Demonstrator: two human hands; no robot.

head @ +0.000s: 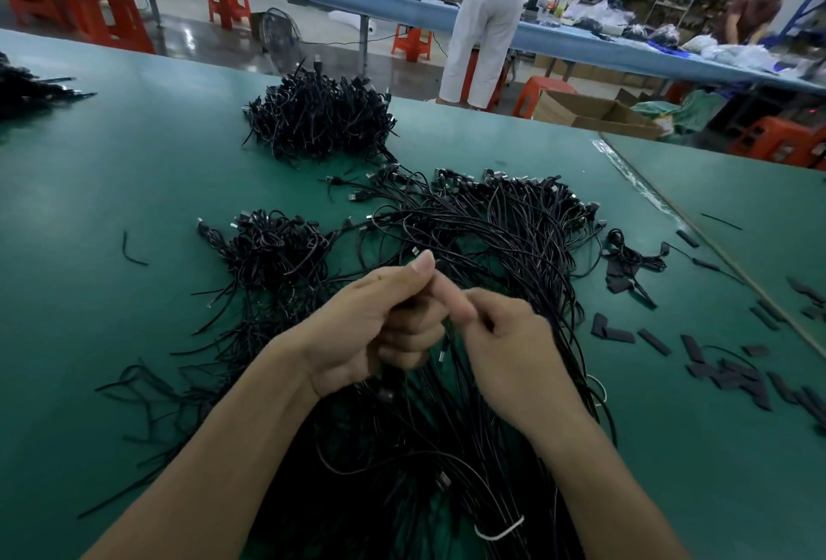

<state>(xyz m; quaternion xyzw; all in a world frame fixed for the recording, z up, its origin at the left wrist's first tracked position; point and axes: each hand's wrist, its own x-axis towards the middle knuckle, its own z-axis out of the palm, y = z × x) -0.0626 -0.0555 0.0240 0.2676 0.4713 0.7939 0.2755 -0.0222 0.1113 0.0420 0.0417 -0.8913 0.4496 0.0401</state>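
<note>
On the green table (134, 184) a wide heap (514, 242) of loose black leads lies beneath the 2 hands, left hand (380, 320) and right hand (507, 351) meeting fingertip to fingertip, both pinching 1 thin cable (442, 351) just above it.

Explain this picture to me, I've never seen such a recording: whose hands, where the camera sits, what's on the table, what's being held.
There is no machine here. A person works with bare hands, and the single picture comes from a wide-angle camera worn on their head, looking forward and down. The left hand and right hand meet above a green table, fingers curled round a thin black cable between them. Under the hands lies a loose heap of cables. Farther off sit a large pile of bundled cables and a smaller pile. Short black strips are scattered to the right.
</note>
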